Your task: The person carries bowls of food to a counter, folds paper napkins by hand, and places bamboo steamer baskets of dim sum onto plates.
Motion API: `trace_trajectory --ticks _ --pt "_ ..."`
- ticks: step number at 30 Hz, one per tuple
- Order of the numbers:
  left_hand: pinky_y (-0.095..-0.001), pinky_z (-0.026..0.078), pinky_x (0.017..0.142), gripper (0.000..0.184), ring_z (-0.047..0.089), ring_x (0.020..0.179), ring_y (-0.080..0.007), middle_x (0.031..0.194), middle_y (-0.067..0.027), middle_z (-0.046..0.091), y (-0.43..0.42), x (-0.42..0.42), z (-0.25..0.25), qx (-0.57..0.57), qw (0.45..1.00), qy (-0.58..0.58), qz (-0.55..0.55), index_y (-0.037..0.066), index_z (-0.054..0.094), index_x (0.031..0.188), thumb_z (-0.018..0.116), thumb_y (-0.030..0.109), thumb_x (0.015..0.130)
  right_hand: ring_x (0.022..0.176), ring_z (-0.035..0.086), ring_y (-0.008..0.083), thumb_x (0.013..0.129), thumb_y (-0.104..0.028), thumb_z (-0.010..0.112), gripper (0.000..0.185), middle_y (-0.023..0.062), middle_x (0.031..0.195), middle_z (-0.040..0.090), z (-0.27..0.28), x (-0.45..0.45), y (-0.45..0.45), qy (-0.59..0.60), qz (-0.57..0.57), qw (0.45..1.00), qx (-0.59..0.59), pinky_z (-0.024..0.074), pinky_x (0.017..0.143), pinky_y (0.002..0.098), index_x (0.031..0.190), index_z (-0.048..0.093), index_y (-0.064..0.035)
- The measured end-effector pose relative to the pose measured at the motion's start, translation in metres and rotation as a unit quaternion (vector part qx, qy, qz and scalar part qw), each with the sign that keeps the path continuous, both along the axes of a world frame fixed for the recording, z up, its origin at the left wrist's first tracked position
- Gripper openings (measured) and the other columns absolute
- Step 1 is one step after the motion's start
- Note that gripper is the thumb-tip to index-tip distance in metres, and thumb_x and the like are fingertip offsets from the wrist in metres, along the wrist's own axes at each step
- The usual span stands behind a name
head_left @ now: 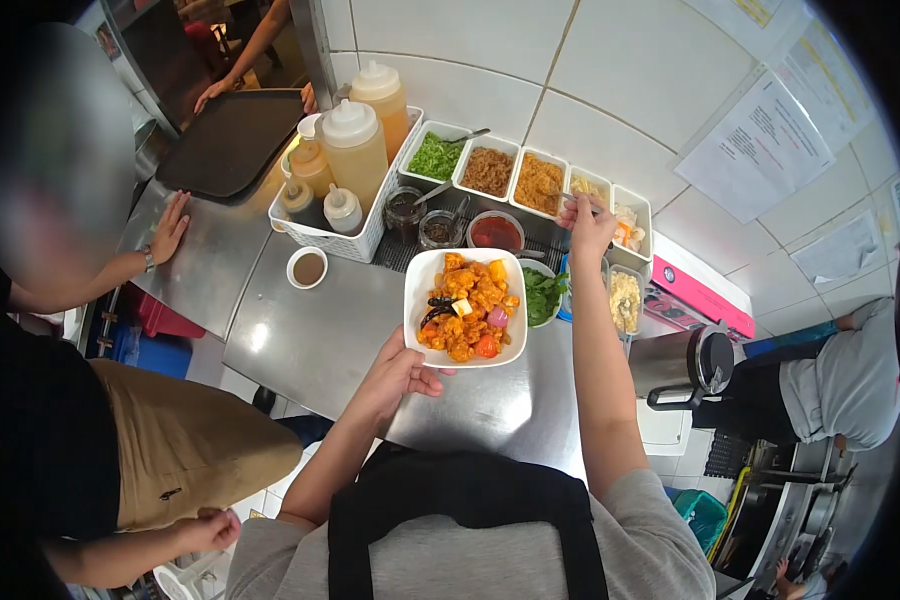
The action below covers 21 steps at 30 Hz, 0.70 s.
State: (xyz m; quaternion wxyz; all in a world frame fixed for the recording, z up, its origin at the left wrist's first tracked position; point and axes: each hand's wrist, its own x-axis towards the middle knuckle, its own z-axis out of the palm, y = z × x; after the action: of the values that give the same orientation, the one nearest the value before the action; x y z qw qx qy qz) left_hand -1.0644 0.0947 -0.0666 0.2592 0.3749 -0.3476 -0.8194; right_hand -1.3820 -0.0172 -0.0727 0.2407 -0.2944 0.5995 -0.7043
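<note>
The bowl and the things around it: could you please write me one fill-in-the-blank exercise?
The left hand holds a bowl whose colour is ____.
The leftmost food container by the wall holds something coloured ____.
The long box right of the containers is ____.
The lid of the metal jug is ____.
White; green; pink; black.

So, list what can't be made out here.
All in the head view:
How far the left hand reaches beneath the white bowl: hidden by the bowl.
The type of utensil in the right hand: too small, partly covered by fingers.
Wording on the wall papers: too small.
The person beyond the dark tray: cut off by the top edge.
</note>
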Motion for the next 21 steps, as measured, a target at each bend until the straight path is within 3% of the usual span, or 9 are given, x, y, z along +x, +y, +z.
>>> trace_trajectory --ticks 5,10,14,21 --pt "-0.0283 0.054 0.057 0.042 0.06 0.059 -0.016 0.088 -0.0226 0.061 -0.009 -0.013 0.004 0.0 1.0 -0.009 0.001 0.003 0.028 0.122 0.034 0.008 0.08 0.052 0.055 0.0124 0.086 -0.01 0.052 0.021 0.0098 0.069 0.059 0.017 -0.008 0.005 -0.093 0.016 0.995 -0.024 0.0509 0.047 0.0257 0.095 0.057 0.0075" --pt "-0.0282 0.054 0.058 0.039 0.061 0.059 -0.0167 0.087 -0.023 0.062 -0.02 -0.025 0.005 -0.017 1.0 -0.002 0.0 0.003 0.03 0.12 0.034 0.01 0.082 0.053 0.054 0.0118 0.087 -0.011 0.052 0.022 0.0087 0.07 0.059 0.063 0.005 0.05 -0.089 0.088 0.99 -0.061 0.0489 0.048 0.0239 0.096 0.057 0.0073" --pt "-0.0271 0.054 0.058 0.038 0.062 0.06 -0.0165 0.087 -0.0222 0.062 -0.027 -0.032 0.004 -0.01 1.0 -0.002 -0.014 0.004 0.031 0.12 0.035 0.01 0.082 0.052 0.053 0.0114 0.088 -0.012 0.051 0.023 0.0087 0.07 0.059 0.085 0.035 0.106 -0.047 0.146 0.988 -0.034 0.0475 0.048 0.0233 0.097 0.058 0.0074" --pt "-0.0268 0.055 0.057 0.038 0.062 0.06 -0.0165 0.088 -0.0223 0.062 -0.02 -0.038 0.009 -0.012 1.0 -0.01 -0.023 0.003 0.03 0.12 0.035 0.011 0.083 0.055 0.054 0.0106 0.089 -0.013 0.051 0.021 0.0082 0.073 0.06 0.068 0.062 0.146 0.05 0.202 0.978 -0.003 0.0474 0.05 0.0225 0.098 0.061 0.004"
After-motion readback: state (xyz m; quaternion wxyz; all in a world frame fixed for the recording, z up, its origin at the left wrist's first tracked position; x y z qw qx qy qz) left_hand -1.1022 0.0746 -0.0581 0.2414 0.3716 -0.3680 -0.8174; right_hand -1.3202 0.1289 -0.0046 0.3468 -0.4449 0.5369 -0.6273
